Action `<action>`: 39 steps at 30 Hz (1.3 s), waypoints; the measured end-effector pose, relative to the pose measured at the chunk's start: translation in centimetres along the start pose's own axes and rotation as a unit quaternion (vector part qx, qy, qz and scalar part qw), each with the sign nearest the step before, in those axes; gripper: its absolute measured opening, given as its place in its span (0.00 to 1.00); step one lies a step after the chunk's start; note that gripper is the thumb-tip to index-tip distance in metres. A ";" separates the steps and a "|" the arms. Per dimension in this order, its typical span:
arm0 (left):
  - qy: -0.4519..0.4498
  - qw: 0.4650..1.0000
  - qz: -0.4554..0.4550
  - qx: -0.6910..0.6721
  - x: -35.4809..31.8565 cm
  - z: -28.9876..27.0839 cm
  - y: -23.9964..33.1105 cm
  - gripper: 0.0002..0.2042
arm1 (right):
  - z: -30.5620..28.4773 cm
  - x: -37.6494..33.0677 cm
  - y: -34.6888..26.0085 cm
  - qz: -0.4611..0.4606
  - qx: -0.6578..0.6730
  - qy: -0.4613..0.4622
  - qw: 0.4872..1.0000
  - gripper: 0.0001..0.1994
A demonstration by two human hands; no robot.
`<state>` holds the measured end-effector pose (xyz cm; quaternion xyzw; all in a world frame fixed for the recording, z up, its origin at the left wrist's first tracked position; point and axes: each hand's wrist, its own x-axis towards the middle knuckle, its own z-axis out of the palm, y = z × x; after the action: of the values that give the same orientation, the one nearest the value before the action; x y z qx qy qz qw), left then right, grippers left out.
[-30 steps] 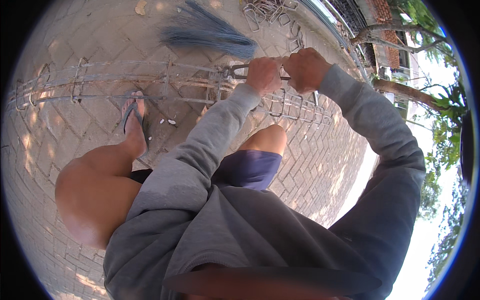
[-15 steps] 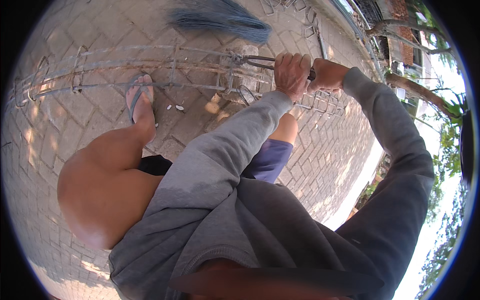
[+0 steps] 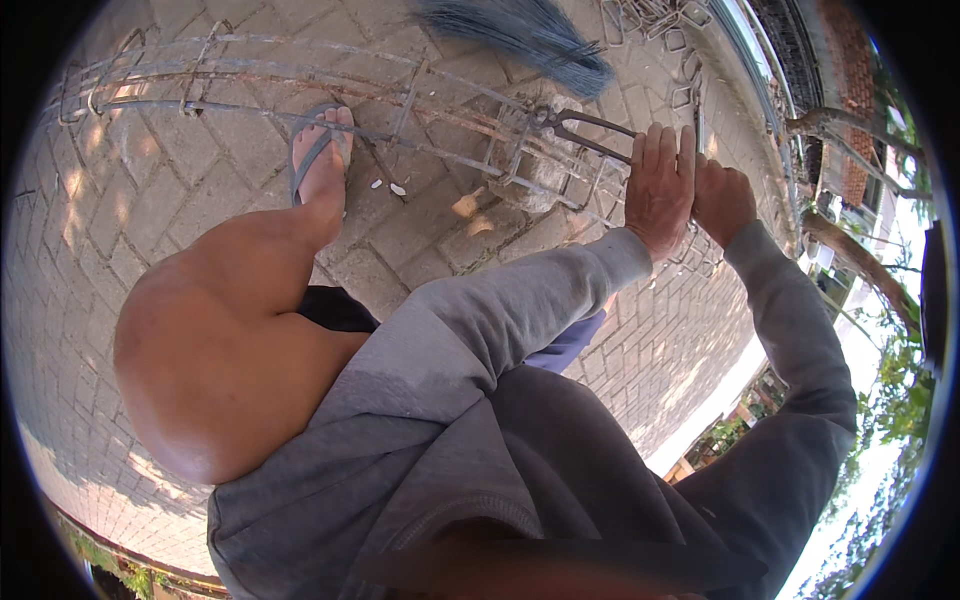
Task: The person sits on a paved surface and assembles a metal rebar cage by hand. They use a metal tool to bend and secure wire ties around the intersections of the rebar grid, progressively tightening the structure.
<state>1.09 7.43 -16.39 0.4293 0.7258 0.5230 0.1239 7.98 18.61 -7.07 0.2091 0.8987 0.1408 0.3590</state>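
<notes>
Long-handled pincers reach left from my hands, their jaws at a crossing of the rusty rebar cage. My left hand lies over the handles, its fingers fairly straight and side by side; the handle ends are hidden behind it. Right beside it, my right hand is closed around the handle end, mostly out of sight in the fist. The cage has long bars and square stirrups, and runs across the ground. Under its right part sits a rough concrete block.
A bundle of thin blue-grey wire lies beyond the cage. Loose bent stirrups are piled at the far right. My sandalled foot stands against the cage's near side, on brick paving. A tree branch rises at right.
The view has shifted, so the cage and wire bundle appear farther right. The pincer handles now slope downward to the right, and my left hand's fingers have straightened from a curled grip.
</notes>
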 end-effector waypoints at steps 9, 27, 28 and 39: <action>0.086 0.992 0.080 -0.051 -0.7 1.2 -3.1 0.24 | -5.8 0.9 -3.2 0.081 0.284 -0.130 0.946 0.12; -0.188 0.972 0.091 -0.108 6.4 -1.1 -5.2 0.20 | -6.3 1.1 -1.8 -0.041 -0.116 0.119 0.985 0.07; -0.051 0.977 0.108 -0.175 5.6 -1.0 -4.8 0.24 | -6.5 1.1 -1.7 -0.046 -0.088 0.106 0.989 0.07; -0.176 0.970 0.162 -0.041 3.5 0.3 -5.3 0.29 | -6.7 1.9 -0.4 0.196 0.470 -0.405 0.759 0.15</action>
<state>-3.49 9.81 -20.18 0.6206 0.5917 0.4817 0.1808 1.90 18.51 -3.65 0.5607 0.5621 -0.3296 0.5109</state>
